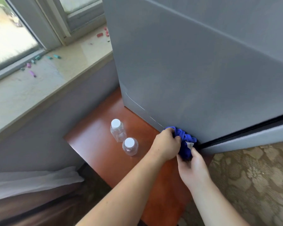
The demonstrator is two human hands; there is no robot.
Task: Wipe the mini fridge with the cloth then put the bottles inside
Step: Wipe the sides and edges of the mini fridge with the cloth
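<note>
The grey mini fridge [194, 66] stands on a brown wooden table [104, 160] and fills the upper right. A bunched blue cloth [185, 141] is pressed against the fridge's lower side, near its front corner. My left hand [166, 146] grips the cloth from the left. My right hand [194, 168] holds its lower end from below. Two clear bottles with white caps stand on the table left of my hands: one farther back [117, 130], one nearer [129, 146]. The fridge door [252, 141] shows at the right, with a dark seal line along it.
A pale stone windowsill [47, 79] runs along the left with small coloured pieces scattered on it, below a window. A bed edge with white sheet [31, 180] lies at the lower left. Patterned carpet [255, 176] covers the floor at the right.
</note>
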